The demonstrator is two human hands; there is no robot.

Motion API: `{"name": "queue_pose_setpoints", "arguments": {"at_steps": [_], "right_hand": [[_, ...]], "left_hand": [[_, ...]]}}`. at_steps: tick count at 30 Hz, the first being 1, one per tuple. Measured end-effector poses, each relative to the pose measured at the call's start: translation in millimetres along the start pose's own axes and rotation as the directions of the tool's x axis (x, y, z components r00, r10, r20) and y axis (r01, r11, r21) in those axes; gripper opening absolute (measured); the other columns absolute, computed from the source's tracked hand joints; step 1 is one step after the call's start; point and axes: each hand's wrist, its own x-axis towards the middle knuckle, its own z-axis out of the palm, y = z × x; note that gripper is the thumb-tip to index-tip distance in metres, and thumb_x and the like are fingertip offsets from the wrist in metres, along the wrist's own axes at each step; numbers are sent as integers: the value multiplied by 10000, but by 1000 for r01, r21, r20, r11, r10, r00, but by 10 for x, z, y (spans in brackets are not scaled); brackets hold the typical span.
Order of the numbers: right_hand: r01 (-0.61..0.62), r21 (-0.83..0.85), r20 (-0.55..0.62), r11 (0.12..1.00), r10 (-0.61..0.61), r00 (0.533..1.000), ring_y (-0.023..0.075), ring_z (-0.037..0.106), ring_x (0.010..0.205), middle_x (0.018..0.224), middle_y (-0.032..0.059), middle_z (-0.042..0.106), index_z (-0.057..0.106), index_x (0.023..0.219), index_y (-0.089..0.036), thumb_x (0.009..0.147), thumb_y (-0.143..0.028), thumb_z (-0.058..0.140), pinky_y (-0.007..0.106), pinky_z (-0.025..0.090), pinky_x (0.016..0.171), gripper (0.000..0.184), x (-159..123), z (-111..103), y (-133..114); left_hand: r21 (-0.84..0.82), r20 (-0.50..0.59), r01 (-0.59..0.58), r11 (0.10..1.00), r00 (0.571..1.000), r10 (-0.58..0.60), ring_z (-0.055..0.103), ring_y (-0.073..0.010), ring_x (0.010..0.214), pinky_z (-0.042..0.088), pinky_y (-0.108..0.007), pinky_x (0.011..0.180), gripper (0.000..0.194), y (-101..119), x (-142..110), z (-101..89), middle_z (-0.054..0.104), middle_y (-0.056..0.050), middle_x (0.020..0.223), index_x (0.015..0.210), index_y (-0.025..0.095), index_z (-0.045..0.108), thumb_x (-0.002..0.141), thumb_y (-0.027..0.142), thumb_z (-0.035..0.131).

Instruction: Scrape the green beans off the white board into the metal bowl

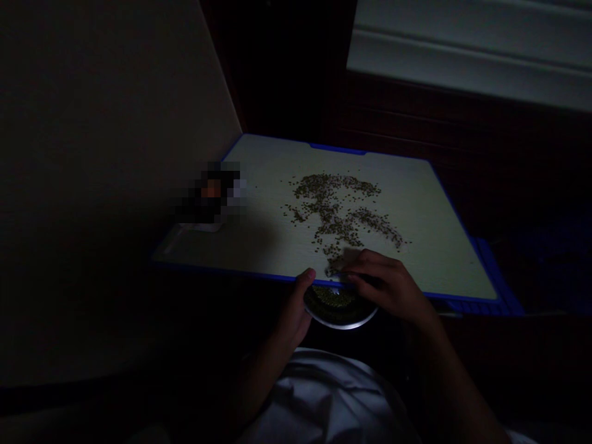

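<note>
The left hand [296, 311] wraps around the rim of a steel bowl [341, 325] of beans [335, 302], held just under the near edge of a blue-rimmed white board [407, 246]. The right hand [383, 283], fingers half curled, sits at that edge among stray beans; too dim to tell whether it grips anything. More beans lie scattered across the board, with a blurred object [213, 191] at its left.

The left hand [296, 308] curves with its thumb up, and the right hand [383, 287] bends its fingers toward it.
</note>
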Motion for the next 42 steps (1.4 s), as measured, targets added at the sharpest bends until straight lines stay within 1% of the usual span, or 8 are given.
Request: {"name": "queue_pose_setpoints", "arguments": {"at_steps": [4, 8, 12, 21, 26, 33, 38, 42], "right_hand": [[31, 1, 6, 1000, -31, 999, 168, 731, 845, 924, 40, 769, 830, 1145, -251, 1067, -284, 705, 291, 591, 741, 151, -9, -14, -1], [38, 4, -5, 999, -38, 999, 171, 731, 838, 923, 36, 771, 833, 1136, -257, 1064, -294, 702, 295, 594, 730, 154, -27, -13, 0], [-3, -5, -45, 1000, 2, 999, 164, 716, 800, 917, 31, 760, 827, 1146, -256, 1057, -276, 705, 287, 589, 705, 153, -42, -1, -3], [-78, -41, -149, 996, 71, 986, 180, 727, 838, 925, 38, 778, 816, 1132, -248, 1048, -251, 699, 303, 590, 761, 144, -35, 25, 12], [-70, -26, -109, 997, 67, 992, 184, 736, 858, 970, 56, 786, 819, 1167, -251, 1058, -274, 701, 301, 586, 755, 163, -37, 28, -3], [-47, -3, -52, 999, 46, 998, 179, 731, 845, 952, 52, 771, 819, 1170, -254, 1058, -281, 705, 306, 592, 756, 162, -68, 3, 0], [-16, 19, -25, 1000, 17, 1000, 171, 726, 815, 918, 35, 756, 818, 1120, -263, 1042, -260, 715, 305, 590, 716, 130, -76, -23, -3], [-11, 25, -16, 1000, 12, 1000, 162, 719, 795, 919, 33, 752, 814, 1109, -260, 1041, -237, 708, 295, 586, 688, 128, -73, -42, -27]], "left_hand": [[-1, 2, -5, 1000, 1000, 5, 796, -375, 1196, 570, -494, 1134, 448, -12, 19, -27, 893, -102, 1004, 1025, 159, 819, 725, 446, 986], [-4, 17, 2, 1000, 1000, -2, 792, -381, 1206, 576, -502, 1128, 491, -9, 17, -34, 894, -105, 1041, 1073, 152, 817, 723, 451, 989], [-6, 24, -7, 1000, 1000, 8, 775, -392, 1255, 567, -508, 1148, 494, -4, 2, -24, 895, -126, 1109, 1094, 150, 821, 734, 447, 984], [-10, 31, -8, 1000, 999, 8, 746, -403, 1325, 550, -532, 1189, 490, -8, -4, -17, 891, -154, 1149, 1138, 139, 829, 771, 437, 958], [-14, 22, -19, 1000, 1000, 20, 750, -393, 1320, 549, -517, 1191, 507, -8, -3, -6, 889, -140, 1179, 1159, 147, 825, 763, 432, 965], [8, 18, 3, 1000, 1000, -3, 783, -399, 1239, 585, -511, 1130, 447, 2, -6, 12, 898, -117, 1026, 994, 165, 834, 706, 469, 991], [6, -7, 8, 1000, 1000, -8, 793, -374, 1197, 594, -476, 1097, 497, 3, -2, 6, 887, -102, 983, 988, 160, 817, 657, 471, 1019], [10, -16, 19, 1000, 1000, -19, 806, -362, 1138, 595, -472, 1085, 471, 0, 5, -11, 877, -92, 929, 916, 171, 803, 645, 487, 1025]]}}
